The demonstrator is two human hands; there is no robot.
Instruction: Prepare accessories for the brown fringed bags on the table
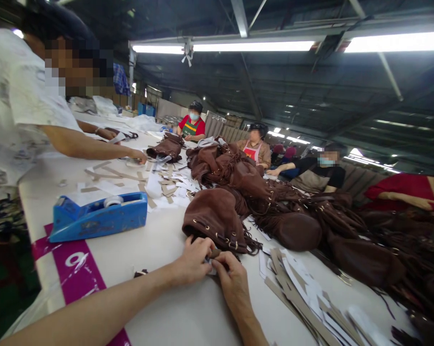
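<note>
A dark brown leather drawstring bag (pixel 211 211), with gold eyelets and fringe, lies on its side with its opening towards me. Right at that opening, my left hand (pixel 193 259) has its fingers bent and closed. Close beside it, my right hand (pixel 233 276) is closed too, thumb and fingers pinched together. Between the two hands shows a small taupe piece (pixel 215 253) with a pale bit below it. Fingers cover most of it, so whether it is part of the bag or a loose strip I cannot tell.
A blue tape dispenser (pixel 100 218) stands left on the white table (pixel 166 312), by purple tape (pixel 78 269). Brown bags (pixel 238 175) pile up behind and right. Paper and card strips (pixel 299 293) lie right. A co-worker in white (pixel 33 105) reaches in; others sit opposite.
</note>
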